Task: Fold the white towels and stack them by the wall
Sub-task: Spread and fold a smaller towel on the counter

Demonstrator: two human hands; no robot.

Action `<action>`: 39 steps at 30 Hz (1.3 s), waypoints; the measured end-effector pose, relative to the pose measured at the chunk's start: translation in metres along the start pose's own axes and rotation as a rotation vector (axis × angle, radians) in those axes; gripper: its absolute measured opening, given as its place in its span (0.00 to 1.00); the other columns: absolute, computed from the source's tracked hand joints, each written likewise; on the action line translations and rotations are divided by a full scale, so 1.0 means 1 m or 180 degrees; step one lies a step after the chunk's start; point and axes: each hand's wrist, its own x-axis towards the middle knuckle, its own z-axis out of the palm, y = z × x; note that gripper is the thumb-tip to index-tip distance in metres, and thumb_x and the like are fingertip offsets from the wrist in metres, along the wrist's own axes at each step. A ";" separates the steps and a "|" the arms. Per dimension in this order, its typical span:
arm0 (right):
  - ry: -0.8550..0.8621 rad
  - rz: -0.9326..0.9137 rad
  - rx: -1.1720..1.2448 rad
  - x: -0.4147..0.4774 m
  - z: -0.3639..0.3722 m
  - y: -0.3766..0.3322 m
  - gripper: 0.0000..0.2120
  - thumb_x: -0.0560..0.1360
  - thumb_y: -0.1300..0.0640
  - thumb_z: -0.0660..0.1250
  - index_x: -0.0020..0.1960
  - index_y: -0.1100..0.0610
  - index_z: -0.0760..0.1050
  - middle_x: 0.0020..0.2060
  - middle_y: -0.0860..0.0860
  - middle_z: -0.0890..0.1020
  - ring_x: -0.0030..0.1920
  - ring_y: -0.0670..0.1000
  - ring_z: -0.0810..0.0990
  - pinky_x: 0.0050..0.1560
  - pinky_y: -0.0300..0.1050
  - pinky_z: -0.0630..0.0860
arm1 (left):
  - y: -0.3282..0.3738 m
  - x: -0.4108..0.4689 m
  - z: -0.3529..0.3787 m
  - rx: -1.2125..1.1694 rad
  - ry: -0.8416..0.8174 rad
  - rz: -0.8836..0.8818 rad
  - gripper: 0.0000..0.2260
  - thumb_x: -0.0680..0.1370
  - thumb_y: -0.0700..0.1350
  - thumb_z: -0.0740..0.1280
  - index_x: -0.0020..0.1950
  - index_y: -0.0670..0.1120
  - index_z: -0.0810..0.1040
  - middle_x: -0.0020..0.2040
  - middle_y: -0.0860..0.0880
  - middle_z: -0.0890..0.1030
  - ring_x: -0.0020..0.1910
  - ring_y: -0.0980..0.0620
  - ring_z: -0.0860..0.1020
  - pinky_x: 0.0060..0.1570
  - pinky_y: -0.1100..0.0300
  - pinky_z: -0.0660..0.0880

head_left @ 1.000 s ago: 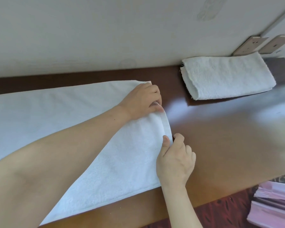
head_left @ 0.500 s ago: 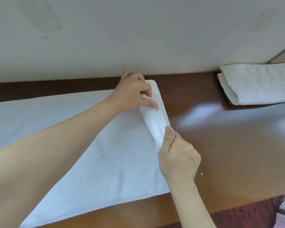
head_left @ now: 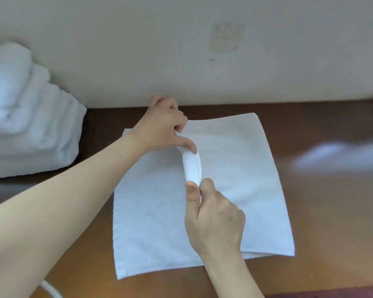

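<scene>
A white towel [head_left: 241, 175] lies on the brown worktop [head_left: 323, 211] close in front of the wall [head_left: 181, 50], partly doubled over itself, with one short edge lifted as a narrow strip above its middle. The left hand [head_left: 164, 127] pinches the end of that strip nearer the wall between thumb and curled fingers, while the right hand [head_left: 213, 216] pinches the end farther from the wall, thumb on top. A stack of folded white towels [head_left: 30, 125] stands against the wall, further left along it.
</scene>
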 end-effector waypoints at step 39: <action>0.0418 -0.0513 -0.0667 -0.006 0.065 -0.027 0.27 0.83 0.39 0.47 0.49 0.59 0.75 0.38 0.56 0.78 0.37 0.61 0.75 0.36 0.52 0.68 | -0.058 -0.120 -0.038 -0.1812 0.1288 -0.2722 0.17 0.75 0.41 0.75 0.58 0.53 0.74 0.58 0.52 0.76 0.51 0.60 0.77 0.44 0.75 0.72</action>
